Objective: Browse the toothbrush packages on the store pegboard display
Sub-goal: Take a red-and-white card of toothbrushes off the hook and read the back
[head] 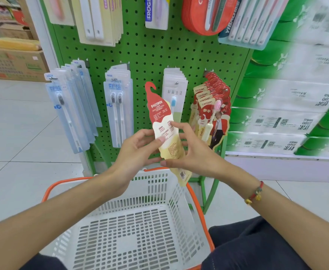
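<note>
A shop: packaged toothbrushes [118, 110] on a pegboard [150, 53], basket [140, 227].

pkgs [118, 106] crowding pegboard [152, 51]; basket [159, 184] below
</note>
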Demonstrator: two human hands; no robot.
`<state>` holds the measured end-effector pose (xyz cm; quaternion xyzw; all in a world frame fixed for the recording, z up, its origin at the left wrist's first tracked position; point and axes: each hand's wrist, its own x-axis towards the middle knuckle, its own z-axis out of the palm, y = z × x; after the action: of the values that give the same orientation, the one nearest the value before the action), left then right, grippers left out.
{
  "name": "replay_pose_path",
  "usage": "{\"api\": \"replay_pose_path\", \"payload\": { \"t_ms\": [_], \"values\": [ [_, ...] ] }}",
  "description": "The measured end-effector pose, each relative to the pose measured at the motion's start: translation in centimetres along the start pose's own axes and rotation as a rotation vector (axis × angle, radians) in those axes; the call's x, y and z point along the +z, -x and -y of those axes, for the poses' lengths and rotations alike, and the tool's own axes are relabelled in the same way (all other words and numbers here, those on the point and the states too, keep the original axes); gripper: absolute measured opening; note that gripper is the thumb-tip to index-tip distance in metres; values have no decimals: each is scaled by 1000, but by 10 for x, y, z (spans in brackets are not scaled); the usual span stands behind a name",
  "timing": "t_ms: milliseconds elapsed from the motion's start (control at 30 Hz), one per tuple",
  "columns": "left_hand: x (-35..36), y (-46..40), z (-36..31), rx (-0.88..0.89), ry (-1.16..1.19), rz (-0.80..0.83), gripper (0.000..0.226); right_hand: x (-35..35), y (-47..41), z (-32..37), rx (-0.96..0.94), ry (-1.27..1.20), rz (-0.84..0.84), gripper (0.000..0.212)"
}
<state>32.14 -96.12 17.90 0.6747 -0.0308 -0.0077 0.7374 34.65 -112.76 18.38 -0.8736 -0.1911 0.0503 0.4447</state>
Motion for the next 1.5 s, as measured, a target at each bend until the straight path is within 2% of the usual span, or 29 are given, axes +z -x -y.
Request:
{"api": "replay_pose_path", "payload": {
  "t_ms": [133,200,300,367,467,600,767,833,967,1133,1300,1400,1500],
  "values": [
    [-10,-8,-7,-11,-34,17,31,-18,-2,-1,156,-480,190,83],
    [-19,-14,-8,-3,-97,33,39,-26,-2,-3,184,-722,355,85],
    [-24,-16,-7,-10,-127,172,48,-31,0,-9,156,-852,655,95],
    [-23,-15,-7,-5,-82,208,42,-33,1,-12,98,-880,774,77],
    [-22,-16,-8,-5,60,170,51,-36,1,-11,32,-928,828,41],
    [-28,-21,-12,-5,121,51,56,-39,0,-19,101,-725,628,37],
    [-24,-21,-19,139,-115,4,27,-51,4,-15,43,-154,390,29],
    [-15,-21,-25,181,-204,28,25,-63,6,-9,10,-53,304,26],
    [9,-27,-32,213,-292,96,25,-83,7,3,-46,-243,32,47],
    [48,-44,-42,266,-289,134,28,-97,8,7,-210,-353,-380,30],
    [73,-78,-70,259,-461,238,45,-143,10,-10,-219,-435,-595,37],
    [82,-103,-86,251,-537,226,36,-176,7,-27,-157,-411,-682,36],
    [96,-131,-96,317,-682,175,34,-204,-7,-48,-87,-340,-709,31]
  ]
}}
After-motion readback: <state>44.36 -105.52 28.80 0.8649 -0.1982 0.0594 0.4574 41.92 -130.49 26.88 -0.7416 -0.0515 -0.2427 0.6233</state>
